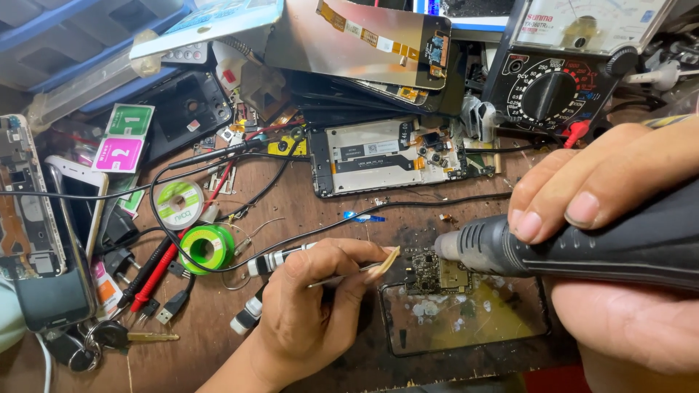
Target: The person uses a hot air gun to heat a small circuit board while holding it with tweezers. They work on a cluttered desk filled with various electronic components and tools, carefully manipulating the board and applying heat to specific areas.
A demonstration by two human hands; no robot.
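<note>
The left hand pinches thin metal tweezers between thumb and fingers, their tips meeting a small dark circuit board studded with tiny components. That board lies on a scuffed, glossy glass plate with rounded corners, near the front edge of the worn brown wooden worktop. The right hand wraps a matte black hot-air handpiece; its ribbed grey nozzle sits just over the board's upper edge. Toward the back edge lie an opened phone frame and a black analogue multimeter with a round dial. Left of centre sits a green spool of solder wire.
</note>
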